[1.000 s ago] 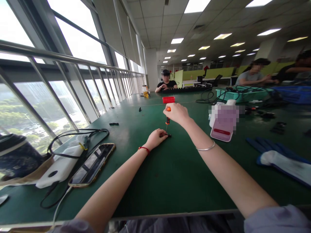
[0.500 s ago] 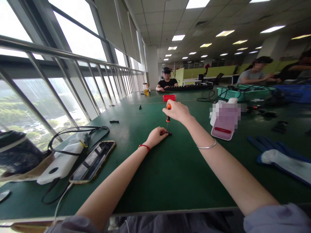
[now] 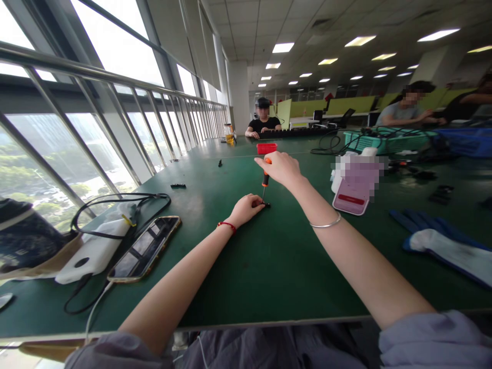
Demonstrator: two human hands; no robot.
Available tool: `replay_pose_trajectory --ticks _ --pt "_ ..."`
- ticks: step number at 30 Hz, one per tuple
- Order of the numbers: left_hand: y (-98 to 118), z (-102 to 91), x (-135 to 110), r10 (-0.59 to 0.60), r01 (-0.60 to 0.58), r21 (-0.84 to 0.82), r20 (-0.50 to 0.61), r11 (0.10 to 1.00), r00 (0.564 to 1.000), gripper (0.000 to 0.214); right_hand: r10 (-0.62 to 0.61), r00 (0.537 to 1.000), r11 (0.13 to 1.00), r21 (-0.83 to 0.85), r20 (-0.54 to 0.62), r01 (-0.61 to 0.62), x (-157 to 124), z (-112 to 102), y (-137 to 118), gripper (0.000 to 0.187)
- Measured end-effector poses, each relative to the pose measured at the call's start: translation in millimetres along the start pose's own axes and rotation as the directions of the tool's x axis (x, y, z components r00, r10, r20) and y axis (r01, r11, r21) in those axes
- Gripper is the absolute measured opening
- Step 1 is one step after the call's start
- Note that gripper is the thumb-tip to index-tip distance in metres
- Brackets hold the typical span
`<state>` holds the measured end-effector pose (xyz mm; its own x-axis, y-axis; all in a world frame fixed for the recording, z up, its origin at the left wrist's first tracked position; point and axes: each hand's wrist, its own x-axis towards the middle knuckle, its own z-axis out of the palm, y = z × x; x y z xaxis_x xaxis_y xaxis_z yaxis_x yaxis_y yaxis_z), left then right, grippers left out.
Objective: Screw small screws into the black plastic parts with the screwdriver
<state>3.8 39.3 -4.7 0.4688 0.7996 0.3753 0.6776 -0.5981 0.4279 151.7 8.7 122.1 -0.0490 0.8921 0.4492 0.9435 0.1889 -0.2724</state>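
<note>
My right hand (image 3: 282,168) is closed around the orange and black handle of a screwdriver (image 3: 265,179). The screwdriver stands nearly upright, its thin shaft pointing down at a small black part (image 3: 266,205) on the green table (image 3: 292,277). With its fingers pinched, my left hand (image 3: 248,208) holds that part against the tabletop from the left. Most of the part is hidden under the fingertips, and whether the screwdriver tip sits in a screw is too small to tell.
A red box (image 3: 267,148) lies beyond my hands, with black pieces (image 3: 178,186) to the left. A phone (image 3: 144,249) and cables are at left; a propped pink phone (image 3: 351,192), gloves (image 3: 446,246) and a green basket (image 3: 388,140) at right. Co-workers sit across and at right.
The view has shifted slightly, so things on the table appear a little higher. The screwdriver leans a bit more, with both hands still at the black part.
</note>
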Motion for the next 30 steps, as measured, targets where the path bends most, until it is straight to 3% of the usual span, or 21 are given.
replay_pose_trajectory --ticks 4,10,14,20,24,30 --pt "0.1 0.2 0.0 0.001 -0.001 -0.001 -0.004 1.000 1.000 0.019 0.003 1.000 1.000 0.011 -0.006 -0.003 0.4 -0.7 0.0 0.025" --pt "-0.8 0.3 0.5 0.002 -0.002 0.003 -0.005 1.000 1.000 0.019 0.001 1.000 1.000 -0.001 0.008 -0.001 0.6 -1.3 0.9 0.036" --pt "-2.9 1.6 0.9 0.010 -0.010 0.001 -0.007 1.000 1.000 0.019 -0.001 1.000 1.000 0.010 -0.013 0.001 1.2 -1.3 2.3 0.024" --pt "-0.4 1.3 0.0 -0.008 0.008 -0.007 -0.003 1.000 1.000 0.018 0.000 1.000 1.000 0.010 0.009 0.000 0.1 -4.0 2.5 0.035" --pt "0.6 0.3 -0.4 -0.008 0.008 -0.012 -0.005 1.000 1.000 0.018 -0.011 1.000 1.000 0.006 -0.007 0.011 0.2 -3.9 3.3 0.023" --pt "-0.3 0.2 -0.4 -0.004 0.004 0.000 -0.003 1.000 1.000 0.019 -0.004 1.000 1.000 0.018 0.010 0.004 1.8 -1.2 4.2 0.032"
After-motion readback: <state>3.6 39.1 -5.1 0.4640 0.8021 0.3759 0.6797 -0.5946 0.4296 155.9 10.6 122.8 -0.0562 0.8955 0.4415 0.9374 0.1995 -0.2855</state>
